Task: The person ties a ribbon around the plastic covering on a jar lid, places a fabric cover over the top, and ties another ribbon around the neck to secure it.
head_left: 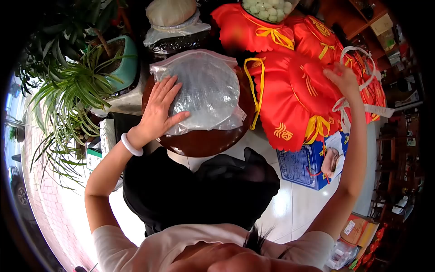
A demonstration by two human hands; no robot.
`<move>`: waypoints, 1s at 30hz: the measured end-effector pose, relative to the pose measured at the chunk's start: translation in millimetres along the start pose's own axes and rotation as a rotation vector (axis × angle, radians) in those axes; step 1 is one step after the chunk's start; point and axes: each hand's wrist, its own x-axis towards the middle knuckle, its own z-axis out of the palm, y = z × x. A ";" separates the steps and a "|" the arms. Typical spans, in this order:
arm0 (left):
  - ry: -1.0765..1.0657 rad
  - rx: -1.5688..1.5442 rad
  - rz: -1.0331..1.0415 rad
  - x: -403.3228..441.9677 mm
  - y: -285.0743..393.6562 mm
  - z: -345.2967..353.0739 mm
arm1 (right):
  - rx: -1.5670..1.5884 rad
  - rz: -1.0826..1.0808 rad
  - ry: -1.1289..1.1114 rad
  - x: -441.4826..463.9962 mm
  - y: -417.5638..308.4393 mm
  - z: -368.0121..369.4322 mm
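Note:
A clear zip-seal plastic bag point(206, 88) with something pale, flat and round in it lies on top of a glossy dark-brown round piece point(199, 143). My left hand point(164, 109) rests on the bag's left side, fingers stretched out and thumb apart, a white bracelet on the wrist. On the right stands a jar wrapped in a red satin cover point(281, 86) with gold characters and a yellow ribbon point(317, 128). My right hand point(343, 80) is over this cover's right side, fingers somewhat spread; whether they touch it I cannot tell. Close by hangs a white strap point(362, 106).
More red-wrapped jars point(319, 34) stand behind, with a container of pale green balls point(267, 9). A blue printed box point(301, 167) sits on the tiled floor below. At left are a potted plant point(122, 63) and a cloth-topped dark jar point(174, 38).

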 end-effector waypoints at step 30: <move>0.111 -0.142 -0.348 59.6 -117.8 35.0 | 0.845 -0.090 -0.135 -0.3 -177.6 223.5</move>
